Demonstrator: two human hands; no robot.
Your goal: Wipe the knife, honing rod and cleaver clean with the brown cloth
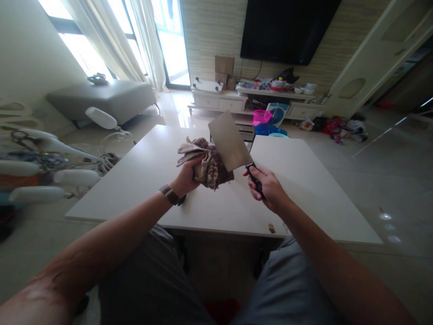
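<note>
A crumpled brown and beige cloth (210, 174) is gripped in my left hand (188, 175), above the white table (135, 180). My right hand (265, 186) is wrapped round the black handle of a cleaver (230, 140). The wide metal blade points up and to the left, its lower left part beside or against the cloth; whether they touch is hard to tell. A watch with a brown strap is on my left wrist.
A small yellow sticker or figure (271, 228) lies by the table's near edge. White rounded chair parts (76, 177) stand to the left. Beyond the table are a pink basket (261, 117), a cluttered low cabinet (233, 104) and a grey bench (101, 97).
</note>
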